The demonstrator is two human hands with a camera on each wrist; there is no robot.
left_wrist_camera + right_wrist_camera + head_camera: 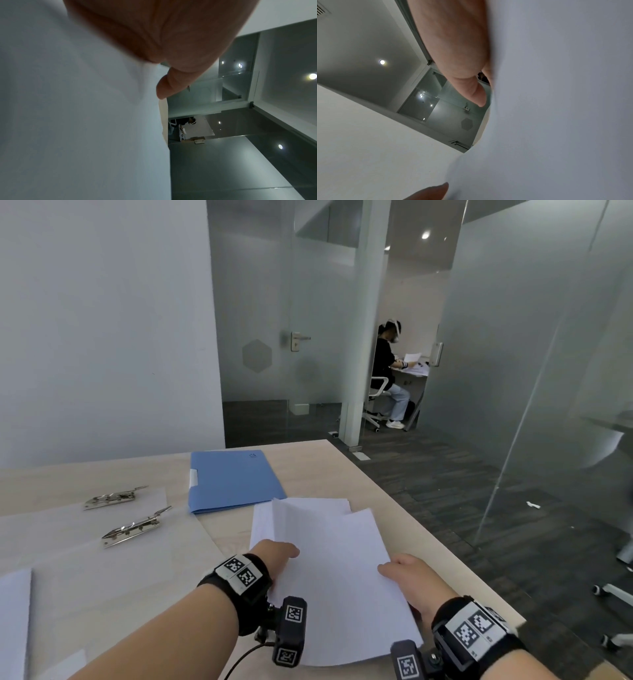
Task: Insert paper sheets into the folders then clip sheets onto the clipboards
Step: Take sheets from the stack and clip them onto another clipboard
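I hold a bundle of white paper sheets [335, 577] above the table's near right part, tilted up toward me. My left hand [277, 553] grips its left edge, thumb on top, fingers hidden beneath. My right hand [407, 571] grips its right edge the same way. The sheets [77, 121] fill most of the left wrist view beside my thumb [164, 88], and the sheets [556, 108] cover the right wrist view's right side. More sheets [308, 508] lie under the bundle. A closed blue folder [233, 481] lies behind. Two clear clipboards with metal clips [132, 530] [113, 498] lie at the left.
The light wooden table [370, 484] ends at its right edge close to my right hand. A white sheet [13, 621] lies at the near left. Beyond glass partitions [513, 371] another person [387, 371] sits at a desk. Office chair bases [613, 590] stand on the dark floor at right.
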